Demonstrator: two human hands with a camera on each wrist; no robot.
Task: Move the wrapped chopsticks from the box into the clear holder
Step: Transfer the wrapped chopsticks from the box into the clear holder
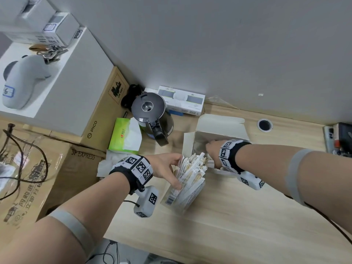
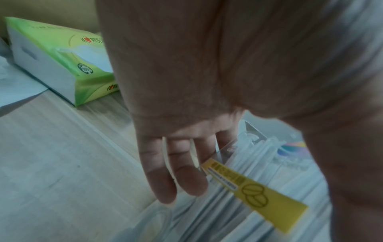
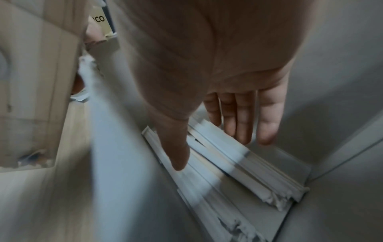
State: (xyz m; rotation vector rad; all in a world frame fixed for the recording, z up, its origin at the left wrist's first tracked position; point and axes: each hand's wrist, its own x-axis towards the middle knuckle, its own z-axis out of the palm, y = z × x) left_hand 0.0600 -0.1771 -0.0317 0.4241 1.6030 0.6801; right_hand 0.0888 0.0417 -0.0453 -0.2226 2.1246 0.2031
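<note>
The clear holder (image 1: 183,195) stands on the wooden table, tilted and packed with wrapped chopsticks (image 1: 192,168). My left hand (image 1: 177,171) grips the holder, thumb on its near face and fingers (image 2: 165,180) along its far side. A yellow label (image 2: 254,191) shows on the holder's wall. Just behind it is the open white box (image 1: 219,126). My right hand (image 1: 212,147) reaches down into the box with straight fingers and holds nothing. In the right wrist view the right hand (image 3: 213,152) hovers just over several wrapped chopsticks (image 3: 248,172) lying on the box floor.
A dark kettle (image 1: 152,115) and a green tissue pack (image 1: 124,134) stand left of the box. Cardboard cartons (image 1: 57,168) are stacked at the left. A small white carton (image 1: 181,100) lies against the wall, and a cable hole (image 1: 264,125) is at the right.
</note>
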